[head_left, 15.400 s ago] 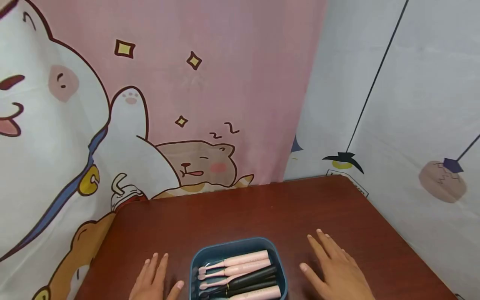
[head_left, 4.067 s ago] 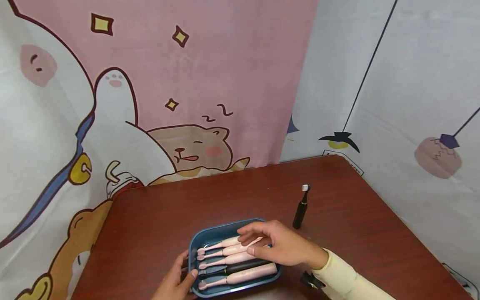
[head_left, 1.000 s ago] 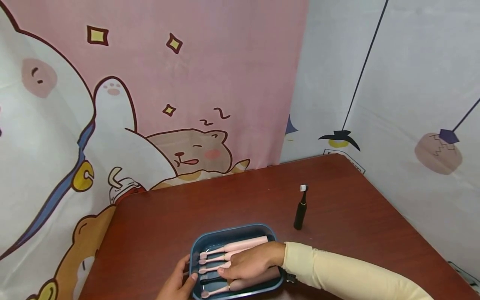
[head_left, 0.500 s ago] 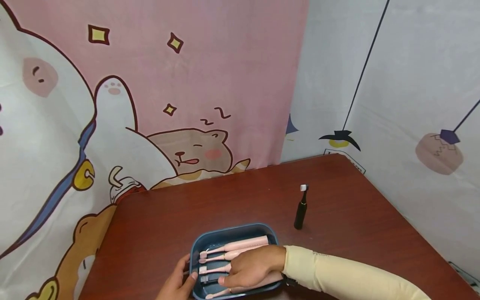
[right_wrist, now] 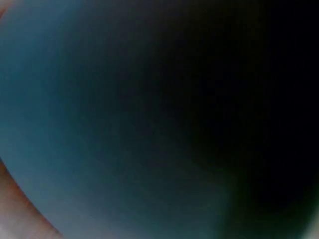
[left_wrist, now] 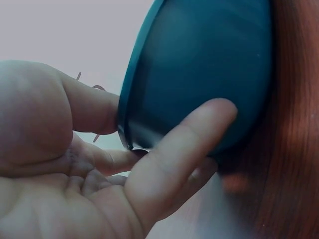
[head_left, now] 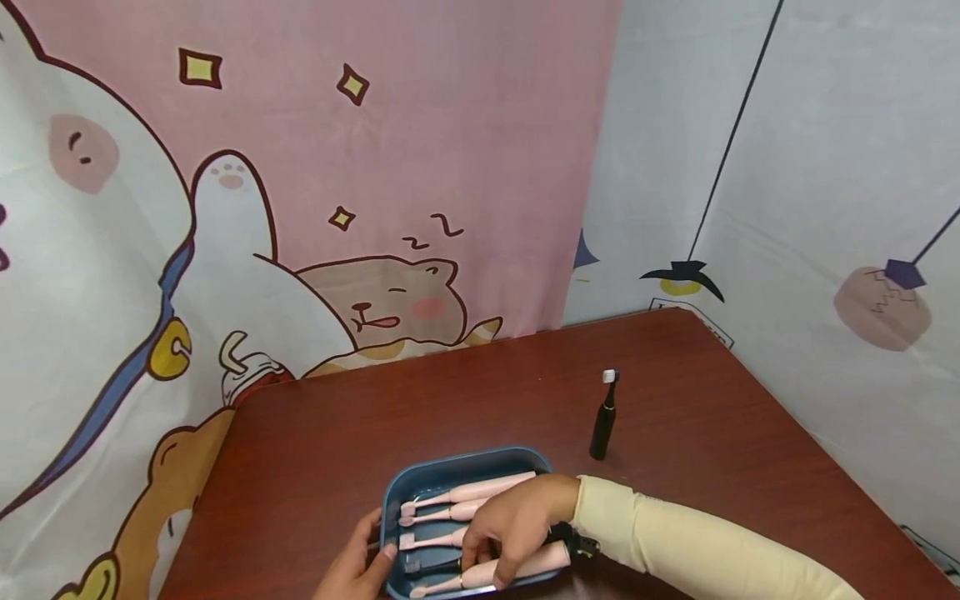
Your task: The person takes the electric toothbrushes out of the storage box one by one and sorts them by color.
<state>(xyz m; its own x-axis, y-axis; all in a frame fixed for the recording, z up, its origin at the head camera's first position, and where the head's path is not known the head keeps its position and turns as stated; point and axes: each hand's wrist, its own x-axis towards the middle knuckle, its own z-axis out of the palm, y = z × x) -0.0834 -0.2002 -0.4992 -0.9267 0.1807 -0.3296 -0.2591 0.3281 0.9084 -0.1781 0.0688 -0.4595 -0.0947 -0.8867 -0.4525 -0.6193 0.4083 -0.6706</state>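
A blue tray [head_left: 459,460] holds several pink electric toothbrushes [head_left: 491,487] and a black electric toothbrush [head_left: 438,569], all lying side by side with heads to the left. My left hand [head_left: 352,565] grips the tray's left end, thumb at the rim; in the left wrist view its fingers lie along the outer wall [left_wrist: 199,59]. Reaching over the tray, my right hand [head_left: 521,518] curls its fingers and thumb around the black toothbrush's handle, mostly hidden beneath it. The right wrist view is dark and blurred, mainly a bluish surface [right_wrist: 75,124].
Another black electric toothbrush [head_left: 603,421] stands upright on the brown table [head_left: 450,400], behind and right of the tray. Patterned cloth [head_left: 480,167] hangs along the table's back, left and right sides.
Since the earliest frame, one black toothbrush has come to stand on the table. Over the last second my right hand's fingers have curled down in the tray, and a pink toothbrush has rolled.
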